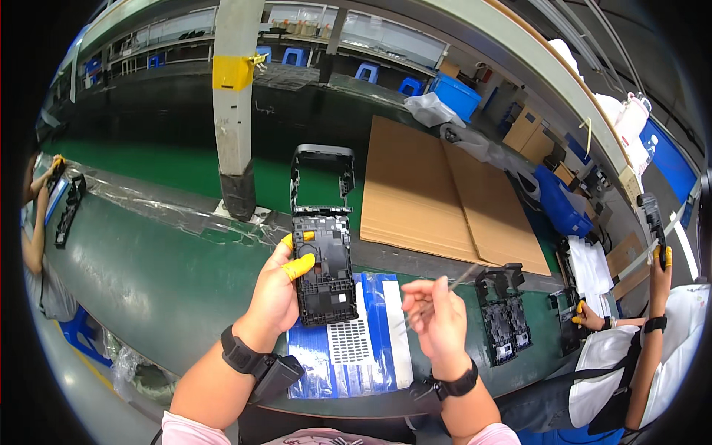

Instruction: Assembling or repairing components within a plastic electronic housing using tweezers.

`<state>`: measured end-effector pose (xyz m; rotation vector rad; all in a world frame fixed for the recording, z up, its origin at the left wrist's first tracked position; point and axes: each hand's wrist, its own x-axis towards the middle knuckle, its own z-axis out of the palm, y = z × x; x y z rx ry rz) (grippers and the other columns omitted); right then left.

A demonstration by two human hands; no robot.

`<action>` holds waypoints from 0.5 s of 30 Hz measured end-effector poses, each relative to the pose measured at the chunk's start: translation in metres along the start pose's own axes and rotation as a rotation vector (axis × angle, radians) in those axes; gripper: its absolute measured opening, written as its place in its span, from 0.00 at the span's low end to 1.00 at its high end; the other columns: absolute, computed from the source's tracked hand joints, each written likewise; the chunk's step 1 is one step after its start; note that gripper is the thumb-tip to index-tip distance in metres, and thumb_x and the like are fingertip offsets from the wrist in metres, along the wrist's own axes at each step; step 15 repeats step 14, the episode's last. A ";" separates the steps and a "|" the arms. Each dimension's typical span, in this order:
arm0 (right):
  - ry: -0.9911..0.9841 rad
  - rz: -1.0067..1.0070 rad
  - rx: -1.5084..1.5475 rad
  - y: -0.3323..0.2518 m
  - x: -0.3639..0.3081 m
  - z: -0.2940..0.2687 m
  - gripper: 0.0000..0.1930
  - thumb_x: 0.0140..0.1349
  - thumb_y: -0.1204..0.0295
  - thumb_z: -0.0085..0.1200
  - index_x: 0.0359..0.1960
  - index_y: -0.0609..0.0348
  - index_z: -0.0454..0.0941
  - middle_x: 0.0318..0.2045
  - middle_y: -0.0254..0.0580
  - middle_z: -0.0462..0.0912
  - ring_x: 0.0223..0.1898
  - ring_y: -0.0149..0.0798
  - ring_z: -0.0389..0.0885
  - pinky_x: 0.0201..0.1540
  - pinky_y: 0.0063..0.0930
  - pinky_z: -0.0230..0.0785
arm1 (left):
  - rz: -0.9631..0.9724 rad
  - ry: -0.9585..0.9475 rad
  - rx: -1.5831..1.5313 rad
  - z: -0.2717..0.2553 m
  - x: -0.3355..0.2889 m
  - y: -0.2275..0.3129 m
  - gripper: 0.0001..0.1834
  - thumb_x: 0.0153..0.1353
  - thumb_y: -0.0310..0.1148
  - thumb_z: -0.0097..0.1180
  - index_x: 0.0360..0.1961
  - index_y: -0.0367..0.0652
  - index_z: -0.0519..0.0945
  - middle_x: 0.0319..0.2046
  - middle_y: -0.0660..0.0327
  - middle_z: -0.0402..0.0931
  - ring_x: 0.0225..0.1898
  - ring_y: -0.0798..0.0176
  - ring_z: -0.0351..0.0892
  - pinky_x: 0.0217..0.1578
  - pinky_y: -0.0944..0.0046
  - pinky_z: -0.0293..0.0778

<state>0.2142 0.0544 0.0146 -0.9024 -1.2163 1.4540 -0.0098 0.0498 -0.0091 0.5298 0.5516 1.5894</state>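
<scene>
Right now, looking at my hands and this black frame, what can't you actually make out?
Head view only:
- Lower left edge of the black frame: covered by the left hand.
- Thin clear strip in the right hand: motion-blurred, see-through, its ends unclear.
- Blue sheet on the belt: partly hidden by frame and hands.
- Second black frame: small, detail unreadable.

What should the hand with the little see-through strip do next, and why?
Probably bring the clear strip leftward to the black plastic frame. The right hand pinches the strip in the air, apart from the frame, while the left hand, with yellow finger covers, holds the frame upright over the blue sheet. Where on the frame it goes, I cannot tell.
</scene>
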 end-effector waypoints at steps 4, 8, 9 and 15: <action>-0.084 0.143 0.302 0.034 0.014 -0.022 0.16 0.64 0.65 0.42 0.36 0.68 0.75 0.28 0.46 0.79 0.25 0.30 0.76 0.28 0.21 0.70 | -0.007 -0.003 -0.070 0.001 0.002 0.001 0.16 0.58 0.21 0.42 0.48 0.42 0.67 0.39 0.60 0.72 0.39 0.66 0.73 0.41 0.64 0.75; -0.080 0.158 0.247 0.039 0.009 -0.017 0.08 0.56 0.79 0.51 0.37 0.71 0.74 0.34 0.53 0.79 0.31 0.41 0.80 0.39 0.31 0.75 | 0.062 0.073 -0.074 -0.006 0.003 -0.001 0.17 0.57 0.21 0.41 0.49 0.42 0.66 0.43 0.58 0.71 0.40 0.63 0.73 0.42 0.60 0.75; -0.076 0.180 0.230 0.041 0.008 -0.015 0.08 0.57 0.78 0.51 0.37 0.70 0.74 0.33 0.53 0.79 0.31 0.40 0.80 0.38 0.31 0.76 | 0.086 0.076 -0.034 -0.012 0.004 -0.003 0.18 0.59 0.26 0.42 0.52 0.44 0.64 0.45 0.56 0.70 0.44 0.60 0.73 0.44 0.56 0.73; -0.004 0.136 -0.074 0.061 0.000 -0.008 0.10 0.58 0.75 0.51 0.36 0.71 0.74 0.30 0.53 0.79 0.29 0.41 0.81 0.32 0.28 0.76 | 0.099 0.104 -0.005 -0.017 0.009 -0.006 0.19 0.59 0.26 0.42 0.53 0.45 0.62 0.47 0.57 0.69 0.45 0.59 0.73 0.46 0.56 0.72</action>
